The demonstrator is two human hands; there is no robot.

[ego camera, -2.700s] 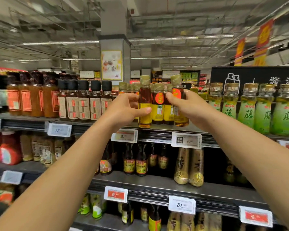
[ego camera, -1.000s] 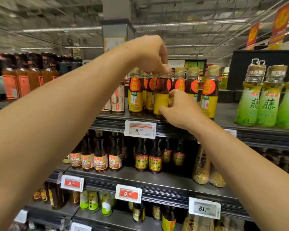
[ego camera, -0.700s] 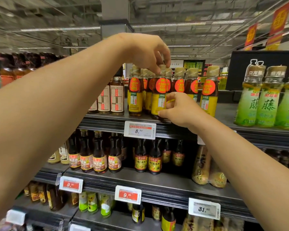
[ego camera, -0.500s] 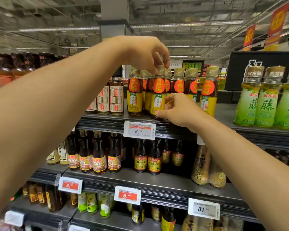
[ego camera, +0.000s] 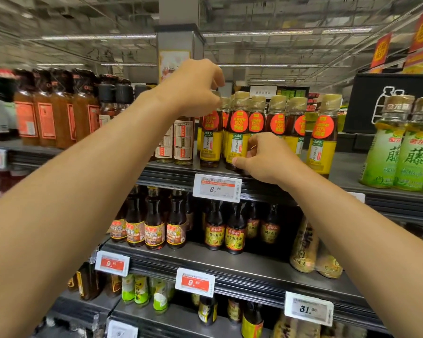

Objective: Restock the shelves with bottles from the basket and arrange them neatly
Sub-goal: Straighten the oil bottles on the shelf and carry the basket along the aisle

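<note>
A row of sesame-oil bottles with yellow labels, red round stickers and gold caps stands on the top shelf (ego camera: 171, 172). My left hand (ego camera: 193, 86) reaches in from above, and its fingertips pinch the cap of the leftmost bottle (ego camera: 209, 142), hiding the cap. My right hand (ego camera: 261, 157) grips the lower part of the bottle beside it (ego camera: 238, 140), thumb at its base near the shelf edge. Both bottles stand upright on the shelf. The basket is out of view.
Green-labelled bottles (ego camera: 401, 147) stand to the right on the same shelf, and white-labelled bottles (ego camera: 181, 145) and orange sauce bottles (ego camera: 47, 113) to the left. Dark bottles (ego camera: 154, 228) fill the shelf below. A price tag (ego camera: 216, 189) hangs under my right hand.
My left hand has shifted left, from the cap of the bottle in my right hand to the cap of its left neighbour. My right hand stays on the same bottle.
</note>
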